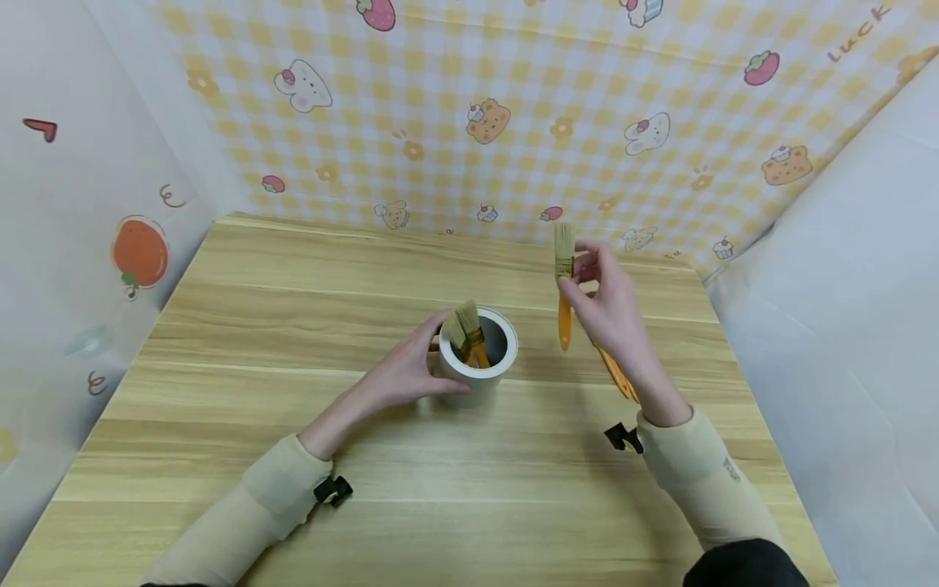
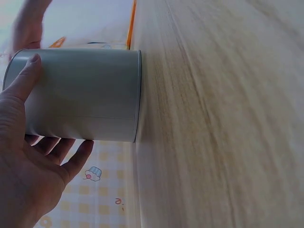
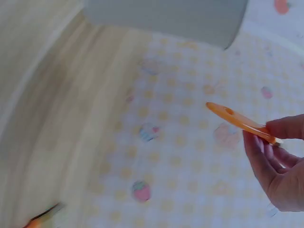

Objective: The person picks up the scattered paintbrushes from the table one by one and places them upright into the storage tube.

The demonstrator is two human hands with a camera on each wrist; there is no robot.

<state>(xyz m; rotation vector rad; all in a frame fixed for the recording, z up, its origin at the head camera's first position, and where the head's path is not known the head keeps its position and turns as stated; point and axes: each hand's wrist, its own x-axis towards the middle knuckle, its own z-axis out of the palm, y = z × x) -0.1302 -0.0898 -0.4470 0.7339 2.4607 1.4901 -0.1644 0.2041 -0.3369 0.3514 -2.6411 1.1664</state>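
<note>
Left hand (image 1: 399,375) steadies grey cup (image 1: 480,359) mid-table (image 1: 293,326), two brushes inside; right hand (image 1: 609,306) pinches orange brush (image 1: 563,285) upright, airborne right of cup. Mid-loading; next likely needs handle-down alignment over rim.

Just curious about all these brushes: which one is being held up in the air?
The orange-handled brush pinched by the right hand, bristles up. Two others stand in the grey cup; another lies on the table.

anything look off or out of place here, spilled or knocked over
Nothing stands out. The grey cup stands upright on the wooden table, steadied by the left hand, with two brushes inside. The right hand pinches a third brush in the air. Another orange brush lies beneath that wrist.
</note>
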